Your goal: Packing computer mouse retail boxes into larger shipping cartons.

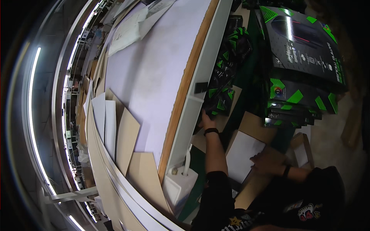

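Left hand (205, 120): reaches under the white table edge (200, 81), touching a black and green product box (221, 98); fingers hidden, so grip cannot be told
Right hand (268, 161): lies open, palm down, on a brown cardboard carton (250, 125)
White sheet (243, 154): flat on the carton, just beside the right hand
Stacked boxes (300, 57): black and green, piled beyond the carton

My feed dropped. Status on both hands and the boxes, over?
Left hand reaching into the black-and-green boxes under the table edge. Right hand on a white sheet. Grip unclear. Nothing blocking.
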A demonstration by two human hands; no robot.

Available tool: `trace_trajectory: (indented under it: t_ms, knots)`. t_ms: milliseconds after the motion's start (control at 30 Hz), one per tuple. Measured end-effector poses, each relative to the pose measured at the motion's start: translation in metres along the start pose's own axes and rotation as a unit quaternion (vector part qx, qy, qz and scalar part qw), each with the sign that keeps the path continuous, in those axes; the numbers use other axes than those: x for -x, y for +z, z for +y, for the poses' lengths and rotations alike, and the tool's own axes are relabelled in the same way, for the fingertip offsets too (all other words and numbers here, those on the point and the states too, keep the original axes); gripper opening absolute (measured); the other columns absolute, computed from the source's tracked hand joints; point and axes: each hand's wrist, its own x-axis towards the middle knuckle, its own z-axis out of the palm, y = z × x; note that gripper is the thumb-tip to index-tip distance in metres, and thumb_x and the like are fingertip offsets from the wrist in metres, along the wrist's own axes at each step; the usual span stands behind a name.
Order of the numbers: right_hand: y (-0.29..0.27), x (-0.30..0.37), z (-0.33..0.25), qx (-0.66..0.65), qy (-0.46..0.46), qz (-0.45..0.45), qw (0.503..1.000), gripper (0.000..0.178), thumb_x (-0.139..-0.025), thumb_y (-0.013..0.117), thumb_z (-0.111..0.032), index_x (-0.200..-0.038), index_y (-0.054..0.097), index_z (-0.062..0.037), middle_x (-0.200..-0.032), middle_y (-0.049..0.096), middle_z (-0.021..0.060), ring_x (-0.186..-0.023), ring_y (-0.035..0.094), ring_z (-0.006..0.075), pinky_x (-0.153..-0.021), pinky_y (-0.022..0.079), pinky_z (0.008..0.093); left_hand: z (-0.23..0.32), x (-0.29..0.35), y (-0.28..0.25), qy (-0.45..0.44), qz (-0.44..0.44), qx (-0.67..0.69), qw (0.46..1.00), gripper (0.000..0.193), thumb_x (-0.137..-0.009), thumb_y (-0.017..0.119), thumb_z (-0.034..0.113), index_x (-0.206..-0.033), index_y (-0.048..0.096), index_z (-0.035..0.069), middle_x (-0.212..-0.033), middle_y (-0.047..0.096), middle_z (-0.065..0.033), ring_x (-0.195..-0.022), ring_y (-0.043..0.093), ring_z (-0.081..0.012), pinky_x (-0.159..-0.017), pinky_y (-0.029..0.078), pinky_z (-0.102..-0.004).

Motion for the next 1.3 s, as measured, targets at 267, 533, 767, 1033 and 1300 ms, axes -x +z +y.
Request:
trace_trajectory:
  t_ms: [267, 533, 767, 1033, 1300]
  knots:
    - [-0.139, -0.019, -0.025, -0.408, -0.087, 0.309, 0.855, 0.058, -0.080, 0.073, -0.015, -0.128, 0.048, 0.0021, -0.118, 0.059, 0.0161, -0.110, 0.058, 0.0301, -0.088, 0.049, 0.0365, 0.017, 0.012, -0.091, -0.038, 0.033, -0.017, 0.999, 0.062, -0.091, 0.062, 0.030, -0.142, 0.038, 0.004, -0.144, 0.041, -0.0148, -0.133, 0.037, -0.0289, -0.108, 0.033, -0.0390]
    - [-0.112, -0.056, 0.028, -0.847, 0.014, 0.017, 0.531, 0.071, -0.073, 0.072, -0.010, -0.137, 0.041, -0.0015, -0.120, 0.059, 0.0105, -0.114, 0.055, 0.0203, -0.100, 0.042, 0.0343, 0.010, 0.063, -0.118, 0.026, 0.052, -0.131, 0.990, 0.059, -0.093, 0.060, 0.030, -0.141, 0.038, 0.003, -0.144, 0.040, -0.0158, -0.134, 0.036, -0.0292, -0.109, 0.031, -0.0390]
    - [-0.107, 0.015, 0.000, -0.825, 0.064, 0.036, 0.561, 0.080, -0.061, 0.064, -0.009, -0.136, 0.038, 0.0003, -0.117, 0.058, 0.0114, -0.105, 0.060, 0.0235, -0.092, 0.050, 0.0362, 0.001, 0.154, -0.159, 0.094, 0.082, -0.247, 0.961, 0.057, -0.094, 0.058, 0.029, -0.141, 0.039, 0.003, -0.145, 0.040, -0.0166, -0.135, 0.035, -0.0296, -0.110, 0.030, -0.0390]
    - [-0.150, 0.023, -0.038, -0.795, -0.056, 0.046, 0.603, 0.060, -0.071, 0.057, -0.017, -0.127, 0.045, 0.0020, -0.104, 0.064, 0.0138, -0.087, 0.066, 0.0243, -0.080, 0.056, 0.0351, 0.026, 0.303, -0.173, 0.182, 0.029, -0.486, 0.855, 0.055, -0.095, 0.055, 0.029, -0.140, 0.040, 0.002, -0.145, 0.039, -0.0176, -0.137, 0.033, -0.0299, -0.111, 0.028, -0.0390]
    - [-0.064, 0.046, -0.044, -0.713, 0.136, -0.216, 0.653, 0.038, -0.076, 0.059, -0.012, -0.112, 0.060, 0.0015, -0.097, 0.067, 0.0129, -0.089, 0.066, 0.0256, -0.085, 0.053, 0.0379, -0.124, 0.430, -0.178, 0.125, 0.102, -0.236, 0.958, 0.054, -0.100, 0.043, 0.033, -0.137, 0.040, -0.006, -0.143, 0.041, -0.0235, -0.136, 0.034, -0.0334, -0.113, 0.024, -0.0396]
